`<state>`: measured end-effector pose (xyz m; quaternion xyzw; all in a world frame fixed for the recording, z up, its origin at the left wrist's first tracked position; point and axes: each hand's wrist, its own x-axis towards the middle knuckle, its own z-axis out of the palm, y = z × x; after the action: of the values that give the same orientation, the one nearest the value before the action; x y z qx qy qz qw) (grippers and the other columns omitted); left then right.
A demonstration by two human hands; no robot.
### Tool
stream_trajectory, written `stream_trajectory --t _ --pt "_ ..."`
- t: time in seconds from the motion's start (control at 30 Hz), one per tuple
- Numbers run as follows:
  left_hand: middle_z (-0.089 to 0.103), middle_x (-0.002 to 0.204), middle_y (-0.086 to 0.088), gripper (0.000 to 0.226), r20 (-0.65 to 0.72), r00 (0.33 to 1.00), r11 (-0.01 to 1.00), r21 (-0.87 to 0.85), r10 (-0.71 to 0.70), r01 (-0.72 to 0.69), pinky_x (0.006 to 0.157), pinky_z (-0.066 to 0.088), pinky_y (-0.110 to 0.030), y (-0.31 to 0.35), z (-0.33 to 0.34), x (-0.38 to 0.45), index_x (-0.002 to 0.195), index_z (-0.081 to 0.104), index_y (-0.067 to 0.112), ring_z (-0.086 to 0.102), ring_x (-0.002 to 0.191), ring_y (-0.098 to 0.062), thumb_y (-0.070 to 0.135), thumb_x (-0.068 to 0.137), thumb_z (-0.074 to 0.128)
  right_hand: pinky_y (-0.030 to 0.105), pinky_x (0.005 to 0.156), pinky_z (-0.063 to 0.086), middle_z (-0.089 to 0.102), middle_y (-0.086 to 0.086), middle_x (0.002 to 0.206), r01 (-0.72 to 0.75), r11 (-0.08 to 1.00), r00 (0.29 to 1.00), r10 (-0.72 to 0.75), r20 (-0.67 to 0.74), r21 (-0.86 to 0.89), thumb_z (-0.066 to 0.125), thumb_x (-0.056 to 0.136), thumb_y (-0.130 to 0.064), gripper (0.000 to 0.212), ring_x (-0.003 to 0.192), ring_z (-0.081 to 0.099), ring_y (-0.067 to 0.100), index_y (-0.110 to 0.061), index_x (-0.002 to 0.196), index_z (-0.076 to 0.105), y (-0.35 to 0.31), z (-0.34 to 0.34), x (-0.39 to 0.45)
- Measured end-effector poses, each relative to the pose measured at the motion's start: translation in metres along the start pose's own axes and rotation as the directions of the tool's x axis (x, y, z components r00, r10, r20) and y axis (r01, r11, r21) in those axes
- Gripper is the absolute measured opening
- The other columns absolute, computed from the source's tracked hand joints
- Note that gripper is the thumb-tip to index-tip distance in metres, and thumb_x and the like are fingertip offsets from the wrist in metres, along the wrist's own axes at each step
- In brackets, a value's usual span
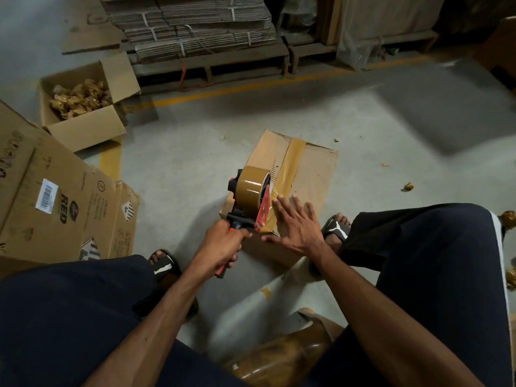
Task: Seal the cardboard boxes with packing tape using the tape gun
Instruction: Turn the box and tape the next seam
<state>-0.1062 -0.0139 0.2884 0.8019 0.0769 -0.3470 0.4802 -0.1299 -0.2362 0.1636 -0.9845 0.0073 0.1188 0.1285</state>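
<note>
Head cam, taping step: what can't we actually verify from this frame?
- Tape gun cutter and the tape's near end: head view, hidden by the roll and the left hand.
- Box near side and bottom seam: face away, partly behind the right hand.
- Large flattened carton on the left: print cut by the frame edge, label too small.
- Wrapped bundle at the bottom: blurred, contents unclear.

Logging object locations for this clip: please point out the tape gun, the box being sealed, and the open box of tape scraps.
tape gun (pixel 252 188): head view, on the brown tape roll.
box being sealed (pixel 312 174): head view, bare top panel right of the tape strip.
open box of tape scraps (pixel 86 129): head view, near front wall.
</note>
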Motion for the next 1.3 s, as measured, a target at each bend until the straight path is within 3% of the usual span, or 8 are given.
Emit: stream_trajectory --t 0.33,0.47,0.8,0.93,1.03,1.1,1.2,1.3 --pt "0.048 0.056 0.0 0.012 0.014 0.999 0.995 -0.095 -0.038 0.04 0.041 0.035 -0.026 0.0 0.007 0.005 0.084 0.061 0.011 0.043 0.044 -0.013 0.016 0.094 0.063 0.049 0.127 -0.003 0.01 -0.012 0.17 -0.038 0.986 0.998 0.046 -0.046 0.162 0.006 0.104 -0.054 0.063 0.159 -0.002 0.018 -0.035 0.164 0.014 0.007 -0.016 0.003" --pt "0.049 0.057 0.001 0.011 0.024 0.999 0.997 -0.068 -0.037 0.038 0.04 0.036 -0.025 -0.001 0.01 0.002 0.087 0.061 0.01 0.043 0.043 -0.011 0.017 0.095 0.063 0.053 0.126 -0.004 0.003 -0.011 0.172 -0.092 0.996 0.996 0.092 0.007 0.012 0.008 0.101 -0.05 0.066 0.159 -0.006 0.023 -0.034 0.165 0.005 0.012 -0.018 0.006" --pt "0.05 0.055 0.003 0.013 0.061 0.998 1.0 -0.02 -0.021 0.023 0.042 0.037 -0.026 -0.004 0.014 0.001 0.091 0.063 0.007 0.044 0.045 -0.01 0.019 0.097 0.063 0.059 0.124 -0.005 0.017 -0.002 0.171 -0.142 0.989 0.989 0.143 -0.044 0.038 0.032 0.108 -0.049 0.061 0.159 -0.003 0.025 -0.025 0.163 0.022 0.013 -0.033 0.037" --pt "0.049 0.056 0.002 0.018 0.069 0.997 0.999 -0.018 -0.034 0.035 0.042 0.036 -0.026 -0.005 0.016 0.004 0.096 0.065 0.002 0.043 0.044 -0.011 0.02 0.096 0.063 0.061 0.125 0.002 0.03 0.0 0.168 -0.129 0.991 0.99 0.13 -0.059 0.015 0.038 0.108 -0.039 0.052 0.159 0.008 0.025 -0.022 0.157 0.036 0.022 -0.049 0.057" --pt "0.049 0.057 0.002 0.026 0.077 0.997 0.999 -0.014 -0.033 0.034 0.042 0.036 -0.026 -0.004 0.016 0.005 0.104 0.065 -0.003 0.043 0.045 -0.01 0.021 0.095 0.064 0.06 0.125 0.005 0.019 0.0 0.171 -0.141 0.99 0.99 0.141 -0.009 -0.004 0.035 0.109 -0.038 0.057 0.159 0.008 0.025 -0.022 0.163 0.023 0.033 -0.058 0.071" --pt "0.048 0.058 0.001 0.029 0.073 0.997 0.999 -0.008 -0.032 0.033 0.041 0.036 -0.025 -0.001 0.015 0.006 0.105 0.064 -0.005 0.042 0.044 -0.011 0.022 0.095 0.064 0.063 0.123 0.012 0.029 0.0 0.168 -0.144 0.99 0.989 0.144 0.02 -0.003 0.042 0.107 -0.033 0.055 0.156 0.019 0.026 -0.023 0.16 0.03 0.037 -0.062 0.078" --pt "0.048 0.057 0.0 0.027 0.067 0.997 0.999 -0.003 -0.033 0.033 0.041 0.035 -0.024 0.0 0.012 0.006 0.101 0.065 -0.005 0.041 0.043 -0.012 0.021 0.094 0.064 0.054 0.118 0.032 0.057 0.007 0.146 -0.138 0.98 0.983 0.152 -0.098 0.142 0.052 0.101 -0.022 0.04 0.139 0.046 0.027 -0.016 0.141 0.057 0.023 -0.068 0.072" --pt "0.047 0.054 0.001 0.015 0.065 0.998 1.0 0.001 -0.023 0.023 0.041 0.034 -0.025 -0.003 0.007 0.003 0.086 0.064 0.007 0.041 0.041 -0.012 0.02 0.094 0.065 0.041 0.099 0.049 0.067 0.01 0.126 -0.075 0.873 0.955 0.202 -0.217 0.482 0.052 0.106 -0.022 0.028 0.114 0.061 0.026 -0.008 0.125 0.067 0.0 -0.066 0.043"
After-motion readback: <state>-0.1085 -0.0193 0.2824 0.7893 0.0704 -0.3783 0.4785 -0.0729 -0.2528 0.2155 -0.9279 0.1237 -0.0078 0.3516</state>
